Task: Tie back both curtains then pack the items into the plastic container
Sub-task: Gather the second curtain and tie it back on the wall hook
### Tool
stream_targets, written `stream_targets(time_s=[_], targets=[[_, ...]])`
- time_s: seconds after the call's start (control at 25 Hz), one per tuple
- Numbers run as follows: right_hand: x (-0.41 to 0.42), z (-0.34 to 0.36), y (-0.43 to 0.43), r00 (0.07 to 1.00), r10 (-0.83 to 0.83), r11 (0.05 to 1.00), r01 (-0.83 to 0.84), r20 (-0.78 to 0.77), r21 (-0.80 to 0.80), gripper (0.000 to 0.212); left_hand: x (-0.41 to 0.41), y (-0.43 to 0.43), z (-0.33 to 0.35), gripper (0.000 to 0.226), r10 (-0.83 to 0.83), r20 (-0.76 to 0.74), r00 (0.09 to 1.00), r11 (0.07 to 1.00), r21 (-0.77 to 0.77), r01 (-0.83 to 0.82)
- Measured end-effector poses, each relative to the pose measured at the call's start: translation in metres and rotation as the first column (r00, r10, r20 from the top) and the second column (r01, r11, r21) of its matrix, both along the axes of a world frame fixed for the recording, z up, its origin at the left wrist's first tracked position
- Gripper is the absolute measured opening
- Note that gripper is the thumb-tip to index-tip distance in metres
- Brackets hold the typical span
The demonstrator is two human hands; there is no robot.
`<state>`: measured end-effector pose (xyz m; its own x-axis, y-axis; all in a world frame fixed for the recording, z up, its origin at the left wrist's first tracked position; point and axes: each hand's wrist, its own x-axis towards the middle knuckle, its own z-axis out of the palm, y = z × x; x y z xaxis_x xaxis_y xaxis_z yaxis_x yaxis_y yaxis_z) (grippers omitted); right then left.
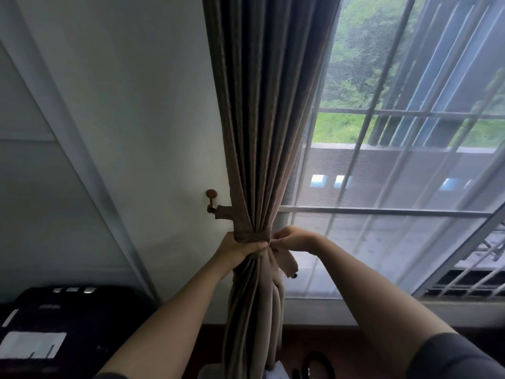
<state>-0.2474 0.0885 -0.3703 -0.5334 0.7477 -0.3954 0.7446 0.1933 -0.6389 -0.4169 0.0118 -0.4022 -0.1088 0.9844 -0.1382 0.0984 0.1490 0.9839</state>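
Beside the window, the left hand (238, 248) grips the gathered brown curtain (257, 138) while the right hand (291, 237) pinches its tieback (252, 237).

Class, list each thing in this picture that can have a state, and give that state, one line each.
Brown curtain, gathered into a bunch.
Tie-back, wrapped round the curtain, one end on the wall hook.
Left hand, grips the bunched curtain.
Right hand, pinches the tie-back.
Sheer curtain, spread out, untied.
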Motion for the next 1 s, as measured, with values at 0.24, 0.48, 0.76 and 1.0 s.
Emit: stream_targets(time_s=[0.24, 0.48, 0.76, 1.0], targets=[[0.01, 0.008, -0.007, 0.991, 0.098, 0.923, -0.123, 0.086, 0.366, 0.022, 0.023, -0.008, 0.003, 0.038, 0.096, 0.009, 0.995, 0.995, 0.008, -0.096], [0.016, 0.023, -0.01, 0.971, 0.193, 0.893, -0.233, 0.141, 0.384, 0.013, 0.019, -0.016, 0.004, 0.046, 0.146, -0.031, 0.989, 0.989, 0.033, -0.145], [0.02, 0.023, -0.02, 0.984, 0.177, 0.945, -0.174, 0.014, 0.277, 0.025, 0.023, -0.025, 0.002, 0.061, 0.195, -0.094, 0.976, 0.98, 0.044, -0.191], [0.003, 0.009, -0.041, 0.92, -0.164, 0.985, 0.133, -0.357, -0.112, 0.019, 0.026, -0.06, -0.015, 0.052, 0.391, -0.173, 0.904, 0.903, 0.263, -0.341]])
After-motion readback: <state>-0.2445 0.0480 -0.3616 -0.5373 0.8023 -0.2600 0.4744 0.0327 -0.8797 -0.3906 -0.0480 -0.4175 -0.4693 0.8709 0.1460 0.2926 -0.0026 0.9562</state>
